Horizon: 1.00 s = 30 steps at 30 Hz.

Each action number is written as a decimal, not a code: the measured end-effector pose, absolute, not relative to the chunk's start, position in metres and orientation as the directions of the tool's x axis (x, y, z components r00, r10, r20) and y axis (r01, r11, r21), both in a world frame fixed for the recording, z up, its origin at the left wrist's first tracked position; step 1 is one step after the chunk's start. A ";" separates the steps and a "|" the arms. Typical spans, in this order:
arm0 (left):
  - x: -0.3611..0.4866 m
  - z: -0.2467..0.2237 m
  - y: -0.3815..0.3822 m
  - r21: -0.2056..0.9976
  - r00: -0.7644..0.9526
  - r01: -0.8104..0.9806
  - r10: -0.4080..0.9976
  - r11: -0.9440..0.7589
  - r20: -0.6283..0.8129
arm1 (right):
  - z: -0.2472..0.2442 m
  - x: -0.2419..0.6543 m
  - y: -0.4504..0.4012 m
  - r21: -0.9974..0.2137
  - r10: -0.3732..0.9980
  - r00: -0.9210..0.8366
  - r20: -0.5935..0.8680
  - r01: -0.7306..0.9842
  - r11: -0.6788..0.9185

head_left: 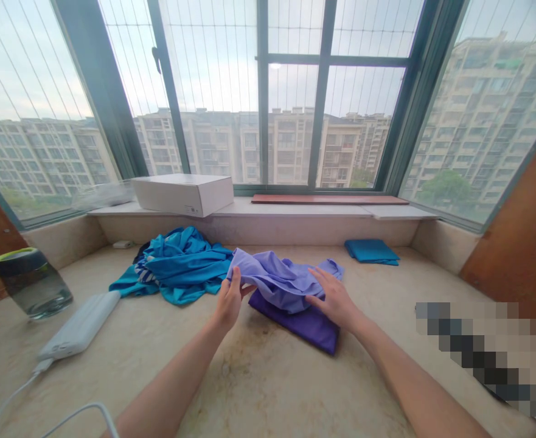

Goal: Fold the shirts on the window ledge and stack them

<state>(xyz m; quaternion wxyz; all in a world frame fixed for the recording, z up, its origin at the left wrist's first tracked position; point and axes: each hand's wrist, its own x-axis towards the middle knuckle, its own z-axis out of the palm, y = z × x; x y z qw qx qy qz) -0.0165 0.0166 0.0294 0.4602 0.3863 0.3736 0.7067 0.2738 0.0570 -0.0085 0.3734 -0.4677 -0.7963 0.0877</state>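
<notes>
A crumpled light purple cloth (277, 277) lies partly over a folded dark purple cloth (302, 325) on the stone surface (258, 389). My left hand (232, 299) pinches the light cloth's left end between thumb and fingers, lifting it a little. On its right part rests my right hand (334, 297), fingers spread, thumb near the front edge. Left of my hands is a loose heap of blue cloth (185, 267) with a striped blue and white piece in it. A neatly folded blue cloth (372, 251) sits at the back right.
A bottle (34, 286) and a white power bank (80, 325) with a cable are at the left. Behind, a white box (183, 193) and a reddish board (327, 199) rest on the window ledge (290, 210). A blurred patch covers something at the right.
</notes>
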 end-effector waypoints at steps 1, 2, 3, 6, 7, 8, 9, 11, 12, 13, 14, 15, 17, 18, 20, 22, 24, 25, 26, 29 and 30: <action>-0.015 0.031 0.014 0.871 -0.247 -0.390 0.945 -0.299 0.213 | -0.011 0.268 0.055 -0.467 0.822 -0.328 0.465 0.698 0.543; -0.013 0.032 0.011 0.858 -0.213 -0.417 0.950 -0.299 0.227 | -0.012 0.263 0.054 -0.455 0.834 -0.348 0.428 0.714 0.532; -0.011 0.033 0.008 0.846 -0.180 -0.442 0.953 -0.299 0.243 | -0.012 0.261 0.054 -0.454 0.846 -0.346 0.406 0.727 0.515; -0.009 0.036 0.005 0.801 -0.155 -0.494 0.941 -0.339 0.302 | 0.002 0.268 0.057 -0.553 0.870 -0.188 0.456 0.706 0.442; -0.010 0.037 0.006 0.788 -0.173 -0.496 0.930 -0.366 0.323 | 0.009 0.273 0.058 -0.622 0.859 -0.064 0.508 0.663 0.417; -0.011 0.037 0.008 0.780 -0.194 -0.485 0.918 -0.395 0.345 | 0.018 0.279 0.059 -0.702 0.826 0.097 0.556 0.587 0.404; -0.013 0.037 0.011 0.780 -0.216 -0.457 0.904 -0.427 0.369 | 0.026 0.286 0.059 -0.779 0.772 0.271 0.575 0.470 0.416; -0.018 0.036 0.016 0.806 -0.266 -0.322 0.865 -0.496 0.426 | 0.042 0.298 0.059 -0.852 0.682 0.543 0.489 0.131 0.506; -0.021 0.035 0.018 0.823 -0.291 -0.209 0.837 -0.528 0.463 | 0.049 0.303 0.058 -0.836 0.676 0.605 0.420 -0.032 0.548; -0.023 0.034 0.019 0.830 -0.306 -0.074 0.805 -0.552 0.508 | 0.055 0.305 0.057 -0.806 0.692 0.623 0.365 -0.160 0.569; -0.024 0.033 0.019 0.822 -0.302 0.068 0.773 -0.566 0.558 | 0.059 0.306 0.055 -0.781 0.717 0.610 0.337 -0.244 0.575; -0.025 0.031 0.018 0.794 -0.269 0.200 0.747 -0.574 0.607 | 0.062 0.304 0.053 -0.766 0.742 0.583 0.331 -0.293 0.572; -0.023 0.028 0.013 0.700 -0.116 0.390 0.722 -0.599 0.682 | 0.063 0.293 0.045 -0.747 0.786 0.505 0.356 -0.351 0.564; -0.021 0.026 0.010 0.646 -0.005 0.447 0.720 -0.619 0.694 | 0.061 0.284 0.040 -0.736 0.814 0.443 0.376 -0.390 0.553; -0.016 0.021 0.002 0.568 0.225 0.499 0.731 -0.654 0.644 | 0.054 0.265 0.024 -0.738 0.870 0.257 0.420 -0.461 0.493; -0.009 0.016 -0.003 0.566 0.384 0.497 0.752 -0.658 0.536 | 0.046 0.248 0.004 -0.789 0.900 -0.017 0.436 -0.488 0.373; -0.002 0.011 -0.005 0.632 0.444 0.470 0.784 -0.616 0.434 | 0.042 0.235 -0.017 -0.877 0.834 -0.391 0.388 -0.435 0.204; 0.001 0.010 -0.004 0.680 0.441 0.454 0.808 -0.576 0.391 | 0.042 0.231 -0.025 -0.920 0.752 -0.567 0.335 -0.367 0.133; 0.003 0.009 -0.003 0.725 0.427 0.439 0.833 -0.530 0.351 | 0.044 0.228 -0.032 -0.952 0.656 -0.702 0.277 -0.291 0.090; 0.005 0.014 0.002 0.803 0.362 0.413 0.886 -0.430 0.288 | 0.053 0.227 -0.037 -0.984 0.485 -0.857 0.177 -0.141 0.110; 0.003 0.019 0.003 0.829 0.299 0.383 0.903 -0.408 0.307 | 0.054 0.230 -0.032 -0.981 0.510 -0.841 0.182 -0.119 0.154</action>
